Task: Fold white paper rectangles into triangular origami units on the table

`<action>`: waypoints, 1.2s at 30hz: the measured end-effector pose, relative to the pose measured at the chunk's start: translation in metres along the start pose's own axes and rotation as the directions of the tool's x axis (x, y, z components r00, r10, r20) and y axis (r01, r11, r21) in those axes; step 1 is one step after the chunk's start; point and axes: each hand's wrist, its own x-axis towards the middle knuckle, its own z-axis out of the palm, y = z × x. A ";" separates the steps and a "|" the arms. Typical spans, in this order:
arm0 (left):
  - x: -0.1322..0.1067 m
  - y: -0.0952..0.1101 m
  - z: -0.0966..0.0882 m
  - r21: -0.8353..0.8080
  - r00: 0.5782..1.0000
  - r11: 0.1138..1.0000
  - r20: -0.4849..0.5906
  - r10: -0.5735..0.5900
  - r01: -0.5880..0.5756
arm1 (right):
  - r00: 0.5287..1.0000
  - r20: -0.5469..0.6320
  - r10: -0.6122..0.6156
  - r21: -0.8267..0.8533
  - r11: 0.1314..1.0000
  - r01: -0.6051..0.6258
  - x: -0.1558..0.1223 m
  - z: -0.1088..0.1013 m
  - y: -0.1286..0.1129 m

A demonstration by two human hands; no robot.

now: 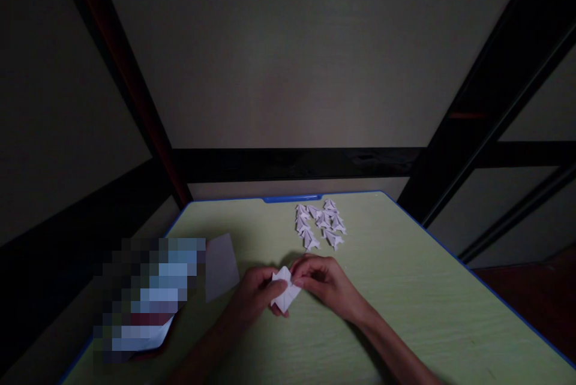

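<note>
A small piece of folded white paper [285, 300] is held above the table near its middle, with creases and a pointed top. My left hand [257, 292] grips it from the left, thumb lying across its face and fingers behind and below it. On the right edge, my right hand [323, 280] pinches the paper between thumb and fingers. Just beyond my hands, several folded white paper figures [323, 220] lie grouped on the table. To the left of my left hand rests a flat sheet of white paper [222, 266].
The light green table [405, 301] has a blue edge and a blue handle piece [292, 198] at its far side. A blurred-out device with a bright screen [157, 295] stands at the left. Behind the table rises a pale panel [288, 61] with dark framing.
</note>
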 end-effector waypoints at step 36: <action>-0.002 0.000 0.000 0.054 0.999 0.998 0.048 -0.015 0.012 | 0.979 -0.015 0.202 0.046 0.979 -0.201 0.002 0.002 0.000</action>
